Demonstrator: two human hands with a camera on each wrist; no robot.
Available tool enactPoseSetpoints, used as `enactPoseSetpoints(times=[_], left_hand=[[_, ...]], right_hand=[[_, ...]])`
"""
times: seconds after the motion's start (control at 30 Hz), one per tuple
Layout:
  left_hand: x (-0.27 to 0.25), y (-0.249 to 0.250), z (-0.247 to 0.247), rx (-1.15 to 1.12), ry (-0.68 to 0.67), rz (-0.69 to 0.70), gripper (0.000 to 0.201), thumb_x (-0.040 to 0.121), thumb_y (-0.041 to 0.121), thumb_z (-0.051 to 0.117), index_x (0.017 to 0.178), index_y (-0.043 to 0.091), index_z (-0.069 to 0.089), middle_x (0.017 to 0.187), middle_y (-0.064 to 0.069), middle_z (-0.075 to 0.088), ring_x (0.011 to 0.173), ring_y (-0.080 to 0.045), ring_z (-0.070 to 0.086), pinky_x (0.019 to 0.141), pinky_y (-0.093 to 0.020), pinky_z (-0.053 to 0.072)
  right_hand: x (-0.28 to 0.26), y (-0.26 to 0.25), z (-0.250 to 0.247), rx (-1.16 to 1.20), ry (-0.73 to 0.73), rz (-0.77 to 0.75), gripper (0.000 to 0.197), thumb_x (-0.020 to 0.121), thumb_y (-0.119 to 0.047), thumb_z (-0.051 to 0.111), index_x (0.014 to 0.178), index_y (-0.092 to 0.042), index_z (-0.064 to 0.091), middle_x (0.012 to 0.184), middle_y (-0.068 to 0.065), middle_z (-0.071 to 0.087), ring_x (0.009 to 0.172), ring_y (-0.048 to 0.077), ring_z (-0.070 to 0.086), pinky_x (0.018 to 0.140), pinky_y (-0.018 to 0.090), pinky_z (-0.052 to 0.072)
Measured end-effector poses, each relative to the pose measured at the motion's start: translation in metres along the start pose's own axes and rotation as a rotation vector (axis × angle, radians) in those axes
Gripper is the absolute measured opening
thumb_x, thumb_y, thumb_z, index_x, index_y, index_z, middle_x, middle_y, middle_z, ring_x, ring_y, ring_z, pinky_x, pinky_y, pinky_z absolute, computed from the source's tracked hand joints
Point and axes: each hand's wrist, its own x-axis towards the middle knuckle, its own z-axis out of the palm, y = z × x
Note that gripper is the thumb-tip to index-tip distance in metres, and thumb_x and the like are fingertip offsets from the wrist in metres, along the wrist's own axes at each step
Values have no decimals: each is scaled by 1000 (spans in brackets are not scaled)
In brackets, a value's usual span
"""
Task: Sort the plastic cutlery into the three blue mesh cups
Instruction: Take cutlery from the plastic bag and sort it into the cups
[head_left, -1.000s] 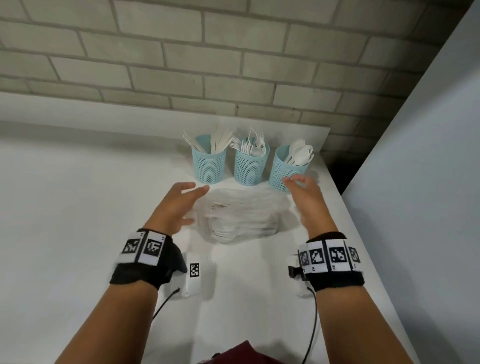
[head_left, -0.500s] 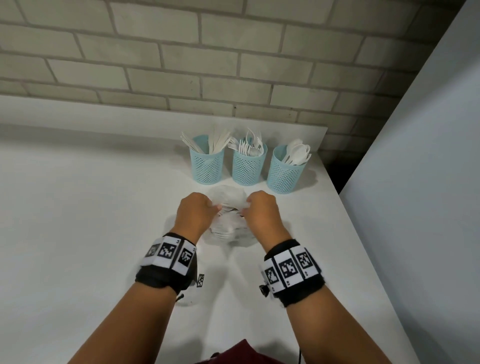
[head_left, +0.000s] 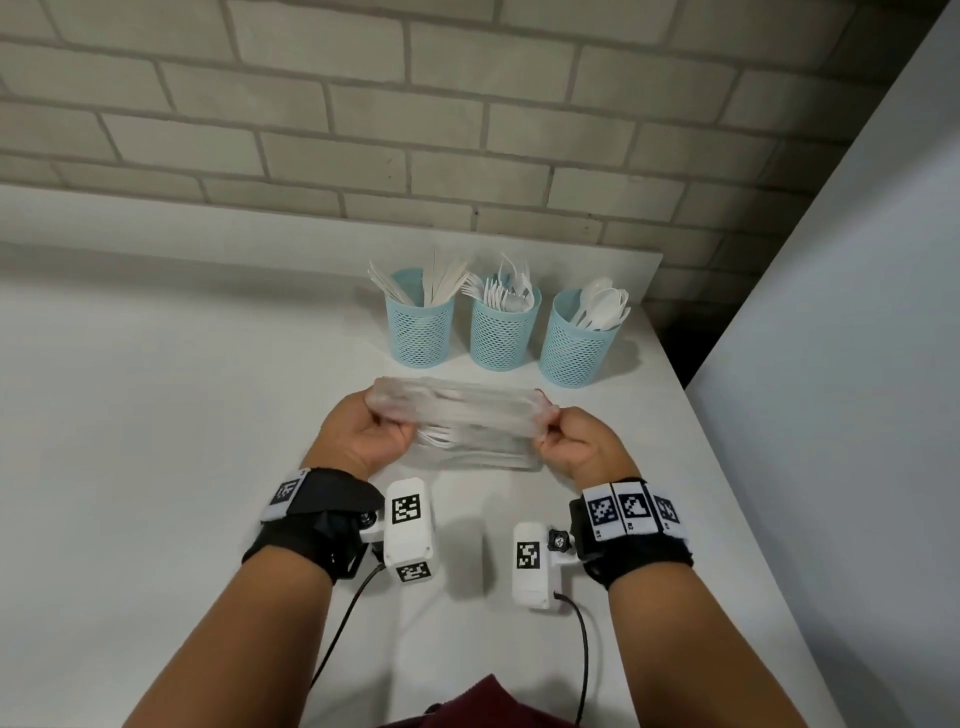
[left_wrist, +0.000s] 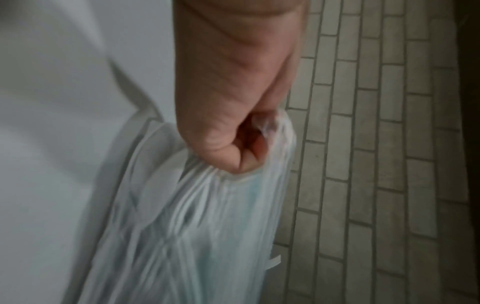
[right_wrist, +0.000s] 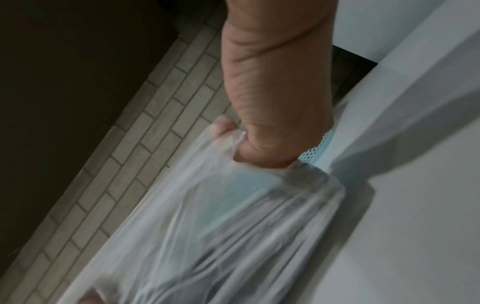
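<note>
Three blue mesh cups stand in a row near the back right of the white table: the left cup holds knives, the middle cup forks, the right cup spoons. Just in front of them a clear plastic bag with white cutlery inside is stretched between both hands. My left hand grips the bag's left end in a fist, and the right hand grips its right end. In the left wrist view the left hand bunches the bag; in the right wrist view the right hand bunches the bag.
A brick wall runs behind the table. A grey panel stands along the table's right edge, close to the spoon cup. A dark gap lies behind that corner. Bare tabletop spreads out to the left.
The hands first closed in on the bag lying on the table and bunched it together; now they have drawn apart, pulling the bag taut and lifting it off the table.
</note>
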Motion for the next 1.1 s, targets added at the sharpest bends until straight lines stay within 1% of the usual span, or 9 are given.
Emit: enactPoseSetpoints(times=[0.1,0.23,0.33,0.43,0.53,0.6,0.73,0.9,1.1], left_hand=[[-1,-6,-1,-9,-34,35,22,93,8,47,72,12,51,47,1,56,36,-13,56,36,-22,48],[1,-4,-1,308,58,138,20,98,26,47,86,11,54,77,-4,62,66,-18,64,50,-30,57],[-2,2,3,932,141,385,20,94,36,51,93,16,53,91,-4,55,82,-16,54,67,-29,45],[-4,1,6,1409,84,740,26,80,45,68,90,21,61,107,0,58,102,-17,54,84,-32,42],[-1,-8,13,1856,-10,818,11,72,37,77,72,29,69,105,1,65,110,-23,55,98,-39,40],[2,-13,13,2009,22,805,14,78,23,74,92,22,71,115,-4,61,114,-23,53,97,-31,38],[4,-12,14,2005,69,922,28,84,16,66,111,7,67,113,-9,66,109,-23,58,90,-24,38],[8,-4,10,1508,7,614,30,94,23,53,70,7,63,66,1,57,61,-12,45,59,-20,34],[24,-9,13,1408,213,494,33,96,23,51,63,14,49,63,0,49,57,-14,46,53,-22,38]], right_hand=[[15,2,-6,-6,16,-20,23,92,5,43,94,-4,64,59,-19,55,53,-8,51,53,4,42],[11,-7,-6,-166,7,-170,9,90,1,52,83,-4,56,60,6,58,49,11,53,45,18,49],[0,-15,-2,-713,81,-533,12,88,-8,58,100,-12,60,108,9,64,96,21,60,82,33,53],[-11,-12,4,-1111,82,-957,7,84,-16,65,88,-21,69,107,1,69,104,20,60,95,34,47],[-6,-2,11,-1523,-5,-861,7,79,-29,71,75,-35,71,102,-3,71,109,21,58,100,39,43],[0,6,9,-1755,35,-713,13,77,-31,72,89,-35,73,111,-1,68,114,24,53,100,42,42],[3,11,10,-1809,12,-792,33,84,-18,67,117,-16,67,118,8,66,109,25,59,94,32,46],[3,0,16,-1484,43,-773,25,87,-16,63,75,6,66,84,18,70,76,26,62,70,25,41],[13,-4,15,-1217,156,-413,27,90,0,46,70,-15,58,68,2,56,49,9,50,49,17,42]])
